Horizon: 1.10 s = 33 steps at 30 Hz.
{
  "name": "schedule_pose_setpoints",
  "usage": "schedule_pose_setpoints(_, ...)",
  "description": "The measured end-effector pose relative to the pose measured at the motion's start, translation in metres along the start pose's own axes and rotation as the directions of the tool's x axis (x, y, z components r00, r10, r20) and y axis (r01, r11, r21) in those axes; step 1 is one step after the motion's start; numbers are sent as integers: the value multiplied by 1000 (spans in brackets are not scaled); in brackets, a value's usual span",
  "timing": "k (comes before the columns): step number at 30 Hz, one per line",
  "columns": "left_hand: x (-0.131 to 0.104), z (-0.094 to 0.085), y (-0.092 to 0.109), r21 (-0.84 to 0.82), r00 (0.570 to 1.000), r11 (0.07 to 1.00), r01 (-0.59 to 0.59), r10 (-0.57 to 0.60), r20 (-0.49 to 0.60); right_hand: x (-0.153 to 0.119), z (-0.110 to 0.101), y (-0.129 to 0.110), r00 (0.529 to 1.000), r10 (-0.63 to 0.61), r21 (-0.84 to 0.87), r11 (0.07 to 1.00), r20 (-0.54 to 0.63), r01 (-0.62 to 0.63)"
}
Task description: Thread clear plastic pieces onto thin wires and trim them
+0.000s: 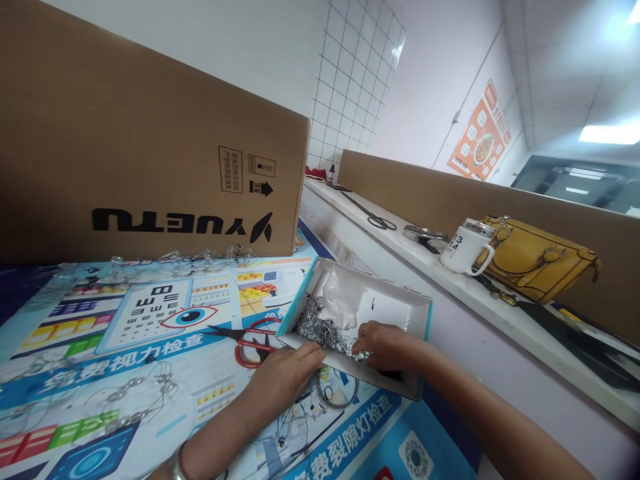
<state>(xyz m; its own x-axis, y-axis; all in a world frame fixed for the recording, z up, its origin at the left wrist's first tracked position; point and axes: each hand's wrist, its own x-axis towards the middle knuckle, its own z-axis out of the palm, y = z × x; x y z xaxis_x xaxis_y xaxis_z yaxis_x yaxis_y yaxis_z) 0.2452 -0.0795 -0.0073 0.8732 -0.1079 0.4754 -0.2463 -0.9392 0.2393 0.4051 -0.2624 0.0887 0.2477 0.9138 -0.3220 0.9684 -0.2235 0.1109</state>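
Head view: the right grip (pixel 383 340) reaches into the box (pixel 367 375) with bent fingers at the silvery tangle (pixel 317 327); whether it pinches any strand, I cannot tell. The left grip (pixel 296 365) lies over the near rim, its clasp unclear; steady pressure there would keep the box from sliding. Small, loose lifts should snag fewer strands and avoid the white plastic (pixel 337 297) beside them. Outside, the red-handled scissors (pixel 244 334) and tape ring (pixel 337 405) lie near the left grip, best kept clear of the wrist
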Motion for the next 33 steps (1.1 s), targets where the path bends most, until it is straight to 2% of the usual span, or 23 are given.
schedule_pose_setpoints(3, 0, 2, -1, -9, 1000, 1000, -10, 10, -23, 2, 2, 12, 992, 121, -159, 980, -18, -123)
schedule_pose_setpoints(5, 1, 2, -1, -14, 999, 1000, -15, 15, -38, 1, 2, 20, 989, 143, -186, 972, -29, -146)
schedule_pose_setpoints(9, 2, 2, -2, -12, 999, 1000, -27, 26, -41, -1, 3, 26, 995, 102, -203, 974, -16, -103)
schedule_pose_setpoints(13, 2, 2, -2, -13, 999, 1000, -28, 27, -47, 2, 8, 20, 998, 50, -237, 971, 27, -42)
schedule_pose_setpoints(22, 4, 1, -1, -16, 997, 999, -32, 31, -70, 5, 15, 13, 997, 19, -312, 950, 79, 7)
schedule_pose_setpoints(33, 4, 0, -1, -19, 999, 1000, -20, 19, -35, 2, 5, 13, 999, -2, -299, 954, 47, 16)
